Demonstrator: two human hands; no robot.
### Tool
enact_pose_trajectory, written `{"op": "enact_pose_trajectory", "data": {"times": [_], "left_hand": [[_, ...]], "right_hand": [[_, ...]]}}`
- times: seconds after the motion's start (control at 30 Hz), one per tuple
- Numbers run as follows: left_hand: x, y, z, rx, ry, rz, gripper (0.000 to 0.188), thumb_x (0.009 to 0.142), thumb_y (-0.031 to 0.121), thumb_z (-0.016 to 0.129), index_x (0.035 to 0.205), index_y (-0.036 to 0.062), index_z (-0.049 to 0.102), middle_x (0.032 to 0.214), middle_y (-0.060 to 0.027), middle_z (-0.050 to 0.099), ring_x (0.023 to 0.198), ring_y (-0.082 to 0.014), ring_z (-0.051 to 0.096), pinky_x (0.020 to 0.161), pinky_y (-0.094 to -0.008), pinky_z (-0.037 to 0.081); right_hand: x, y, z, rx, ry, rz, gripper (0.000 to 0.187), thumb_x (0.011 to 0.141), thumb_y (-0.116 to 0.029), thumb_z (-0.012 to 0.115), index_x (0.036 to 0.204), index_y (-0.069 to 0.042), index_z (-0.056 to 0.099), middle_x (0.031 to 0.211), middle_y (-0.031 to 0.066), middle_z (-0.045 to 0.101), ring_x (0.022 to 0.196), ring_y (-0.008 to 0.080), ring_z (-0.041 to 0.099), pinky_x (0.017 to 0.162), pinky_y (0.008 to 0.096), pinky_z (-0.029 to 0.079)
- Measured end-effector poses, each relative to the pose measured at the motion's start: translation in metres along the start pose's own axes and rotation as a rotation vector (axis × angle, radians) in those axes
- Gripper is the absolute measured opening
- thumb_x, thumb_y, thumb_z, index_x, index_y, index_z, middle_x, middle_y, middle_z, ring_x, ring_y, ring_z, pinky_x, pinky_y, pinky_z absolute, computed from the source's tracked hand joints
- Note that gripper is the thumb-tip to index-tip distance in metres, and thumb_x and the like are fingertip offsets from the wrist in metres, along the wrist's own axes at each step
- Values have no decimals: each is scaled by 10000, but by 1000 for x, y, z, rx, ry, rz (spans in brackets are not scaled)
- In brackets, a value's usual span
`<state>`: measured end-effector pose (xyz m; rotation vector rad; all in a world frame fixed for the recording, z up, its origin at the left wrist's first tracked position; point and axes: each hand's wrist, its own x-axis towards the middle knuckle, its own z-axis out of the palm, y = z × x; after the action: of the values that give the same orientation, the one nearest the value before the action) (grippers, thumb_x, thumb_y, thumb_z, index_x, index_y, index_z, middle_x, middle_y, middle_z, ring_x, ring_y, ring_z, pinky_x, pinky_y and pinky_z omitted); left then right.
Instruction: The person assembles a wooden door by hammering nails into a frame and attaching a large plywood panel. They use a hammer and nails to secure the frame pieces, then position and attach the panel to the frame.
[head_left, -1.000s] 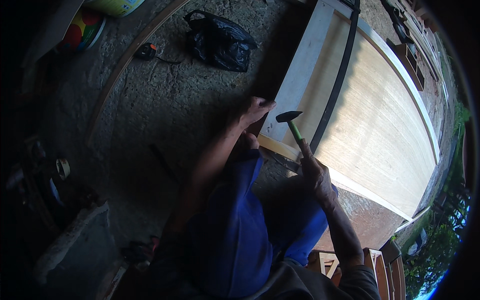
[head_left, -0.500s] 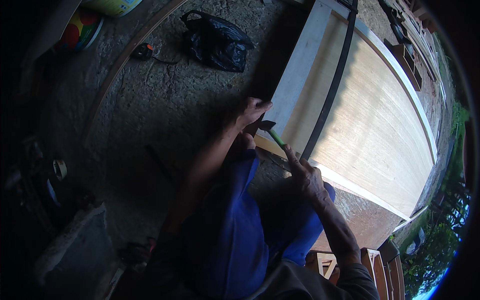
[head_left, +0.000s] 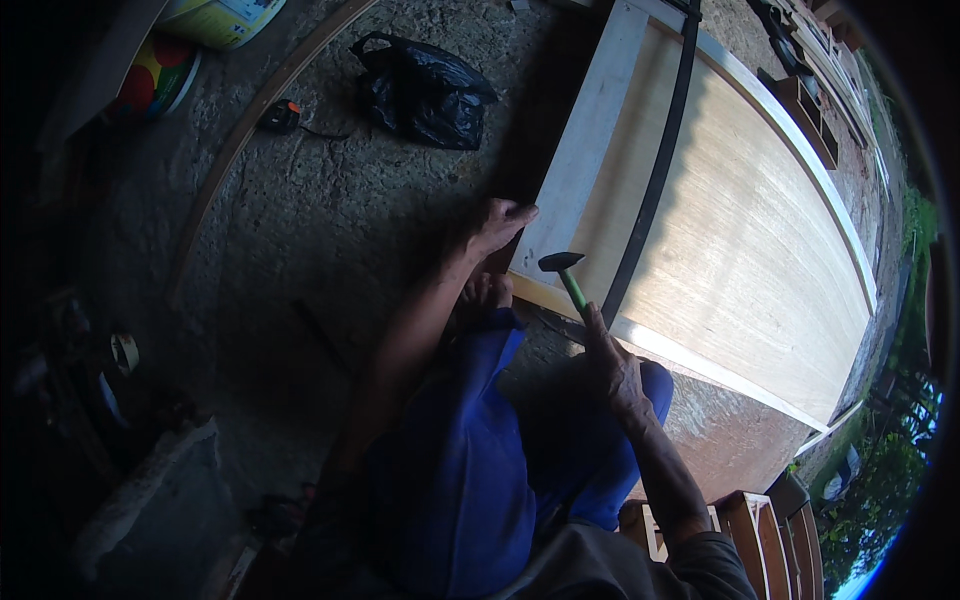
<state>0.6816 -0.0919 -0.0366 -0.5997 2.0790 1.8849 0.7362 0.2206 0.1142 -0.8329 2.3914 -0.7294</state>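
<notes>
Toward two o'clock in the head view, a pale wooden panel is seen, edged by a board and crossed by a dark strip. Near its close corner, a hammer is grasped by the handle in the right hand. Between ten and eleven o'clock from the hammer's head, the left hand is placed at the board's outer edge; whether anything is pinched there cannot be told. Because that gap is short, the fingers could be struck if a swing were misjudged. At about eight o'clock from the head, a bare foot could be caught by a glancing blow. Aim might be hampered by shade, and the board dented.
</notes>
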Motion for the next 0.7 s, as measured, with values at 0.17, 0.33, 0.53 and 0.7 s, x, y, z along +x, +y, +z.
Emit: {"op": "enact_pose_trajectory", "data": {"times": [0.17, 0.33, 0.53, 0.7], "left_hand": [[-2, -11, -5, -84, -1, -1, 498, 951, 465, 660, 1007, -27, 715, 858, -94, 704, 839, -135, 624, 744, -362, 515], [-23, 23, -14, -67, 384, 2, 343, 1002, 331, 623, 1071, 2, 691, 843, -39, 678, 771, -101, 588, 667, -288, 483], [-63, 78, -6, -518, 111, 23, 352, 981, 17, 466, 1324, -4, 539, 1233, -116, 624, 913, -110, 648, 781, -266, 521], [-57, 107, 40, -314, 32, 33, 305, 984, -9, 516, 1280, -36, 588, 1384, -179, 549, 1021, -175, 686, 869, -291, 556]], "right_hand": [[-32, 1, -12, -85, -138, 8, 838, 870, -63, 603, 1603, -287, 263, 795, 121, 557, 672, 322, 638, 601, 456, 540], [-31, -6, -16, -123, -223, 60, 812, 855, -57, 617, 1581, -272, 324, 789, 110, 545, 660, 308, 633, 588, 441, 535], [-5, -15, -1, 439, 292, 71, 686, 933, 44, 534, 1553, -213, 393, 789, 179, 571, 712, 351, 631, 690, 420, 538], [16, -29, -16, 668, 357, 261, 599, 993, 13, 526, 1545, -183, 401, 887, 220, 621, 788, 354, 652, 752, 392, 533]]}}
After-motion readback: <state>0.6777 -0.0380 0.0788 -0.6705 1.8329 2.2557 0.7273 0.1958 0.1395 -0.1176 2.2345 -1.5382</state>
